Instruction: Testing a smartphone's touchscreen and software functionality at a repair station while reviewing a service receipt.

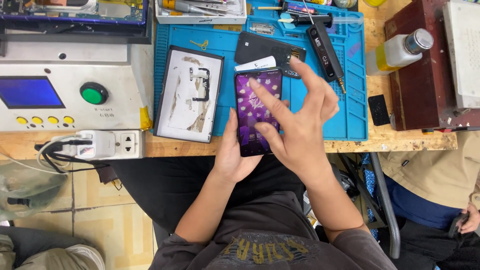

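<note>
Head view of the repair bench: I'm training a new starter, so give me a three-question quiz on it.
1. Which hand holds the phone from below?
2. True or false: the phone's screen is dark.
3. What lies on the blue mat just left of the phone? A) a frame with glue residue B) a white bottle C) a green button

Key
1. The left hand; the right hand has its forefinger on the screen.
2. False: it is lit, showing a purple pattern.
3. A. The bottle stands off the mat to the right; the button is on the machine to the left.
</note>
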